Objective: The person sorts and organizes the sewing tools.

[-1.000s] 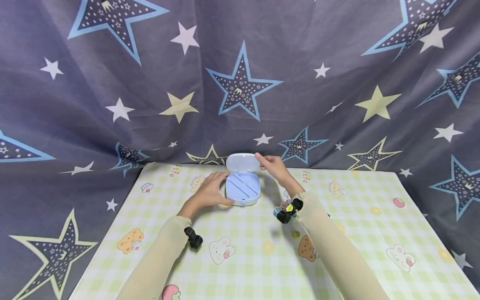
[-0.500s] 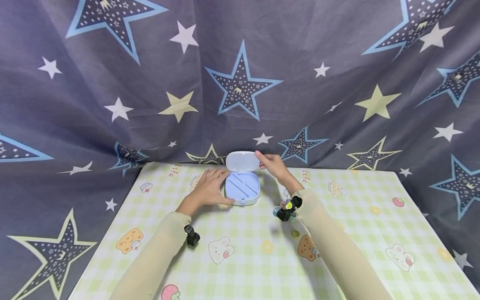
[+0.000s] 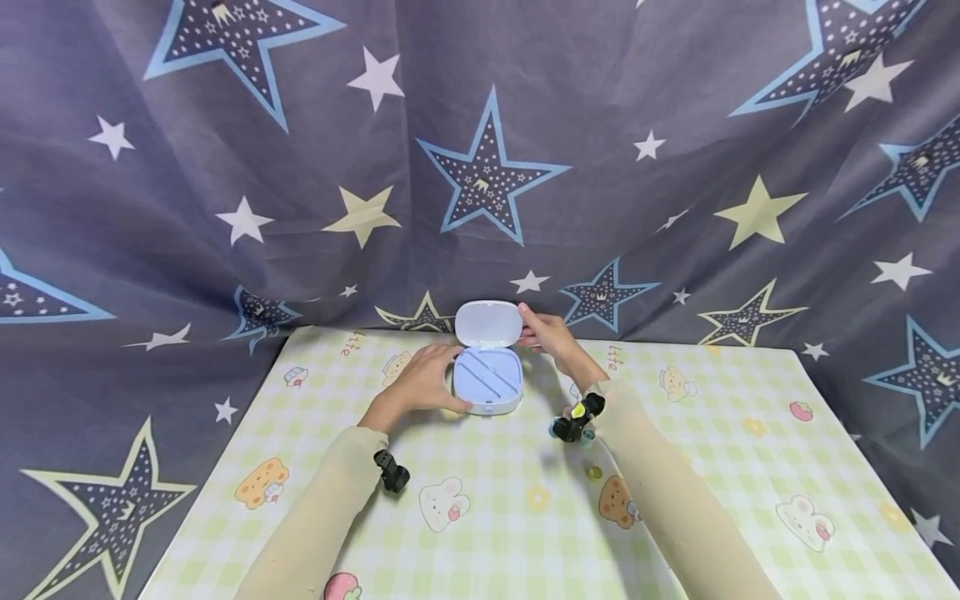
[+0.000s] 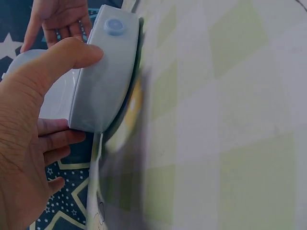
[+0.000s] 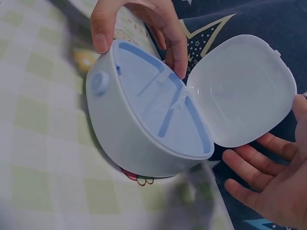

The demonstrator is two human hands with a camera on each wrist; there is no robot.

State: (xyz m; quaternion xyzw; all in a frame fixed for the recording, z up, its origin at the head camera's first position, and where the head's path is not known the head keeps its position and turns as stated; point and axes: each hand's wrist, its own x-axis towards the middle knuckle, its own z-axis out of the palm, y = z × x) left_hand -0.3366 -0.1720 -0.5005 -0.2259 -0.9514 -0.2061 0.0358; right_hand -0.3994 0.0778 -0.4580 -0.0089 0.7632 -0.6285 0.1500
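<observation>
A light-blue lidded box (image 3: 487,375) stands near the table's far edge, its pale lid (image 3: 489,324) raised at the back. Inside is a light-blue insert (image 5: 153,103) crossed by slanting grooves. My left hand (image 3: 422,381) grips the box's left side; the thumb (image 4: 81,53) lies on the front wall by a round button (image 4: 114,27), with fingers at the back. Beside the lid's right edge is my right hand (image 3: 553,337). Its thumb tip touches or nearly touches that edge, while the fingers (image 5: 254,165) extend loosely behind and below the lid.
Small round coloured items (image 3: 588,435) lie partly hidden under the right wrist camera (image 3: 576,419). A small yellow-green round piece (image 3: 593,472) is nearer me. A star-patterned curtain (image 3: 480,183) hangs behind the checked tablecloth (image 3: 510,550).
The lid has tipped slightly further back. My right thumb has shifted from the lid's face to its edge, and the fingers look looser. The left hand keeps its hold on the box.
</observation>
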